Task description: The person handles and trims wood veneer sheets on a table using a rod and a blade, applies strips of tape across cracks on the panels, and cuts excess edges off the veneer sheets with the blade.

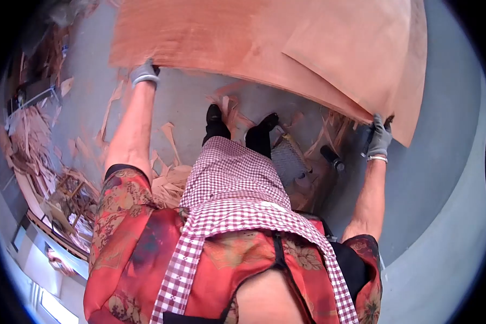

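Large thin reddish-brown wood sheets [227, 38] fill the top of the head view, with a paler sheet [356, 48] lying skewed over them at the right. My left hand [145, 72], in a grey glove, grips the near edge of the sheets at their left end. At the right end, my right hand [381, 136], also gloved in grey, is closed around the near corner of the sheets. Its thumb and fingertips look dark. What lies beneath the sheets is hidden.
Torn veneer strips [173, 181] litter the grey floor [183, 97] around my feet. More scraps [35, 137] are heaped at the left beside a metal frame. A dark cylindrical object [331, 156] and a grey textured piece [289, 160] lie right of my feet.
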Motion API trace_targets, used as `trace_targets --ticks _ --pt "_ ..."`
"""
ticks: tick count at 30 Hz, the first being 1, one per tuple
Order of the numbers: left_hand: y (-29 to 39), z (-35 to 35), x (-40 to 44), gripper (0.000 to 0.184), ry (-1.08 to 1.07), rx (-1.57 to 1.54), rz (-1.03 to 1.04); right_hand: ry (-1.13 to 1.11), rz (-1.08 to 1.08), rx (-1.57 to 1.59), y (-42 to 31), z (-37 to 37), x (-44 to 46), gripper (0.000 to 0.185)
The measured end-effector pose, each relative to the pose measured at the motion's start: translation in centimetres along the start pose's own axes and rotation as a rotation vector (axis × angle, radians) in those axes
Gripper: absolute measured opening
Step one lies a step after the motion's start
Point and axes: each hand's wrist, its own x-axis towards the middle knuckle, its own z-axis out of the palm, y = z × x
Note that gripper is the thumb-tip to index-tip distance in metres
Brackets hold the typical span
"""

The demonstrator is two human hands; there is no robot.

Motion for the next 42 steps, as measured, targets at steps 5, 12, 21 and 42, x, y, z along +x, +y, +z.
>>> trace_targets --ticks 5,12,21,42 --pt "1.9 -0.3 -0.1 0.025 0.048 0.025 -0.036 0.001 0.062 0.048 0.5 -0.3 0.8 0.018" --pt "0.4 -1.1 0.9 0.038 0.143 0.335 0.168 -0.103 -0.145 -0.011 2.7 -1.5 1.3 0.031" --pt "-0.1 7.5 -22.7 0.077 -0.719 1.546 1.597 0.045 0.197 0.085 7.2 -0.3 -8.3 0.017" --pt "4.6 9.2 -16.8 0.103 -0.62 2.014 1.261 0.149 0.293 -0.363 13.0 -26.5 -5.4 0.031"
